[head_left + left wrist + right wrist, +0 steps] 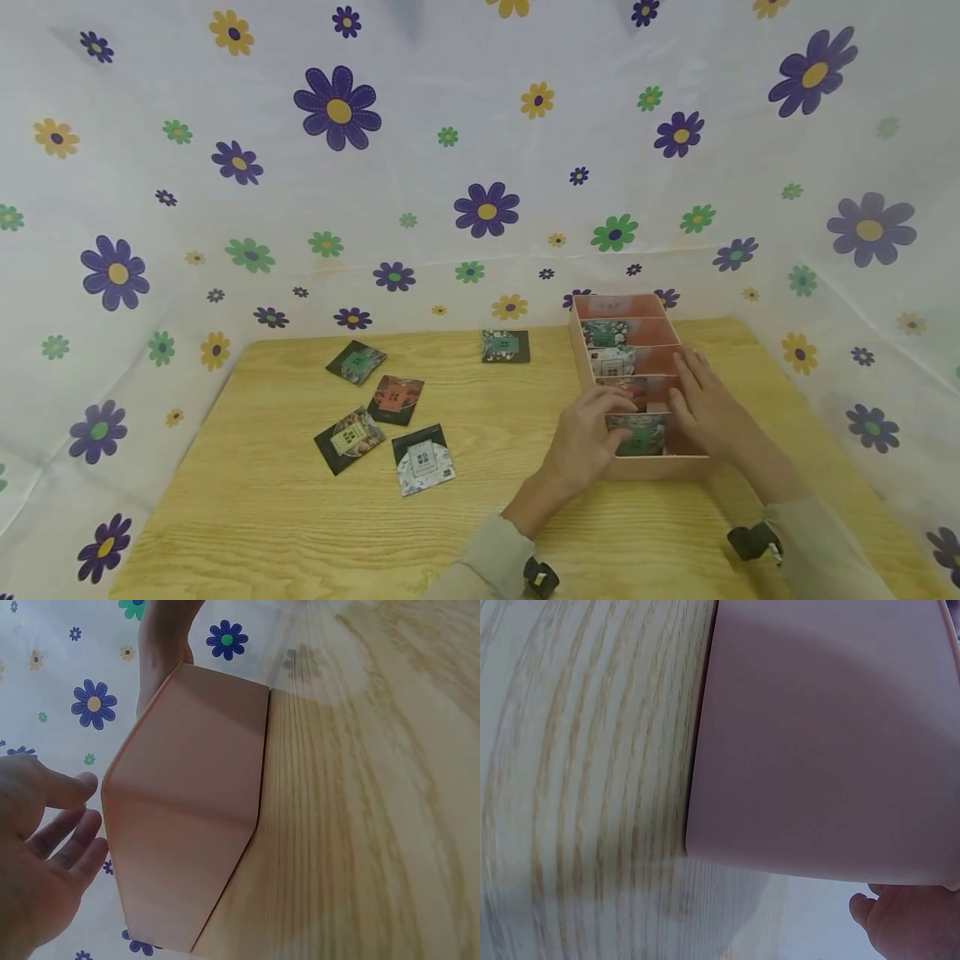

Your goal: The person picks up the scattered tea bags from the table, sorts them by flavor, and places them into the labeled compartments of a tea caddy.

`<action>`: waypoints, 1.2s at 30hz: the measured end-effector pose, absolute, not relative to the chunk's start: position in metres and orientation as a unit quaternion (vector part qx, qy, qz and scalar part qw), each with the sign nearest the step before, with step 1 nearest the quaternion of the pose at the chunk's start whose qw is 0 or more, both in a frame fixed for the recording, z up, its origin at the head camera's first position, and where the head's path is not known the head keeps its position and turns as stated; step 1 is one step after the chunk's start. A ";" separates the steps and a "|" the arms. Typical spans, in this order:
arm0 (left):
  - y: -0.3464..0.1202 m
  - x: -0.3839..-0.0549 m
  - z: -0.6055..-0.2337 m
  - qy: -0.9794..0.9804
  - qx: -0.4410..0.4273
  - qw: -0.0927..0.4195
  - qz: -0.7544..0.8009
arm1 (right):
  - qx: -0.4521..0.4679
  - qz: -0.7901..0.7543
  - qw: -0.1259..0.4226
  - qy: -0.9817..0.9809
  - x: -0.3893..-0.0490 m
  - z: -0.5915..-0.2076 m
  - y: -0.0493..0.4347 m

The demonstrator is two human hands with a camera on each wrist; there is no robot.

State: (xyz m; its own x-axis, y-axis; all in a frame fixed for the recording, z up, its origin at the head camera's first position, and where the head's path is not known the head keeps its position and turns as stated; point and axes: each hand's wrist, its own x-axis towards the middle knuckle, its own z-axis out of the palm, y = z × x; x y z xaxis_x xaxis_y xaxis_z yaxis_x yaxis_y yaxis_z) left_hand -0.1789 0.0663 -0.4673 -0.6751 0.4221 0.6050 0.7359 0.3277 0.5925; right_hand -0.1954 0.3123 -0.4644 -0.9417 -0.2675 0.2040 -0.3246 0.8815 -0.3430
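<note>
A pink divided box (660, 470) stands at the right of the table, with flat packets in several compartments. My left hand (585, 437) reaches over its left rim, fingers slightly bent near the red packet (636, 390) and thumb by the green packet (643, 437) in the front compartment. In the left wrist view a gap shows between thumb and fingers. My right hand (708, 408) lies over the right rim, its fingers extended towards the dividers. Behind the red packet sit a white packet (611, 361) and a teal packet (603, 333).
Loose on the table lie a dark green packet (357, 363), a red-labelled packet (396, 399), a yellow-labelled packet (349, 438) and a white floral packet (423, 461). Another teal-labelled packet (506, 346) lies near the back edge. A flowered sheet (420, 183) surrounds the table (300, 525).
</note>
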 end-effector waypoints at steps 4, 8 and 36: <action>0.058 -0.178 -0.466 -0.796 -0.368 0.168 -0.451 | 0.156 0.191 0.075 -0.966 -0.195 -0.465 0.314; 0.048 -0.178 -0.464 -0.795 -0.370 0.154 -0.454 | 0.153 0.187 0.076 -0.967 -0.195 -0.465 0.315; -0.062 -0.181 -0.471 -0.865 -0.276 0.059 -0.415 | 0.153 0.187 0.074 -0.968 -0.196 -0.464 0.314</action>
